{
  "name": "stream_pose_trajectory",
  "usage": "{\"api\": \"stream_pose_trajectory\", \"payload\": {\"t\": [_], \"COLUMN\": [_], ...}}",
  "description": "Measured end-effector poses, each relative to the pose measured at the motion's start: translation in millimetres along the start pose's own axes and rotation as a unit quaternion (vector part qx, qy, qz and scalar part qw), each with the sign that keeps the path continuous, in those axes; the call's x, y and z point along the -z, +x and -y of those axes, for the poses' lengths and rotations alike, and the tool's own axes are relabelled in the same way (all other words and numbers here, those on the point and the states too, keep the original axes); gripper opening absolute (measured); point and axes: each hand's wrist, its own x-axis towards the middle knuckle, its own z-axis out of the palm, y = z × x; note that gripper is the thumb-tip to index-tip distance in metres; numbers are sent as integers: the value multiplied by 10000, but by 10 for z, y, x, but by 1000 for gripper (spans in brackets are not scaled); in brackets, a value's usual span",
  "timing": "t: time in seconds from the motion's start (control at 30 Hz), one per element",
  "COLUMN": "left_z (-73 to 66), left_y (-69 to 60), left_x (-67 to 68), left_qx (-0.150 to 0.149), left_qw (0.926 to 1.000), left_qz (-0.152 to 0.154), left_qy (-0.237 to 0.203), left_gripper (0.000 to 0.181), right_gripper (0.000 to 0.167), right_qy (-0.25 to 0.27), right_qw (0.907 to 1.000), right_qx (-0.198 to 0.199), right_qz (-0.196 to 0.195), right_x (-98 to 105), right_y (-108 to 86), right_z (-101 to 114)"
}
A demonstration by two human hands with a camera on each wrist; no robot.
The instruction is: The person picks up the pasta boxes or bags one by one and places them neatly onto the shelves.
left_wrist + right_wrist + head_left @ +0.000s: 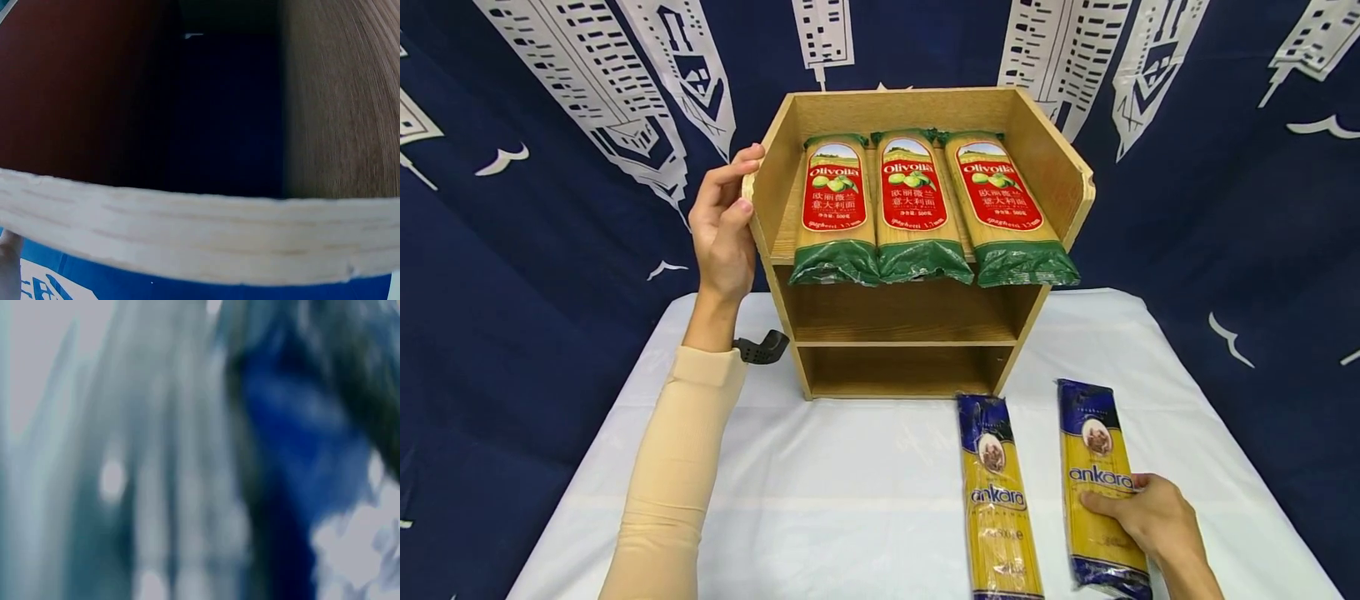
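Note:
My left hand grips the front edge of the left side panel of a wooden shelf. In the left wrist view the panel's pale edge runs across, with part of a finger at lower left. At the lower right, my right hand holds a blue-and-yellow ankara spaghetti pack by its right side, thumb on the front. Left of it, a second ankara spaghetti pack lies on the table. The right wrist view is too blurred for detail.
Three green-ended Olivoila spaghetti packs lie side by side on the shelf's top tier, their ends past its front. Below are two tiers. A white cloth covers the table; a blue patterned curtain hangs behind.

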Motion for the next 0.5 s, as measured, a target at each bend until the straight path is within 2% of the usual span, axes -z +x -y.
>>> {"api": "stream_pose_trajectory", "payload": {"t": [0.17,0.33,0.5], "left_z": [-1,-8,-3], "left_y": [3,-2,-3], "left_x": [1,5,-12], "left_qx": [16,35,54], "left_qw": [10000,10000,9999], "left_qz": [-56,-73,-58], "left_qy": [-33,-15,-67], "left_gripper": [38,39,38], "right_gripper": [121,123,107], "right_qy": [277,261,379], "right_qw": [9991,9993,9990], "right_qx": [21,-54,31], "right_qz": [320,246,217], "right_x": [-12,-35,-41], "right_y": [0,-18,-70], "right_z": [-28,-48,-72]}}
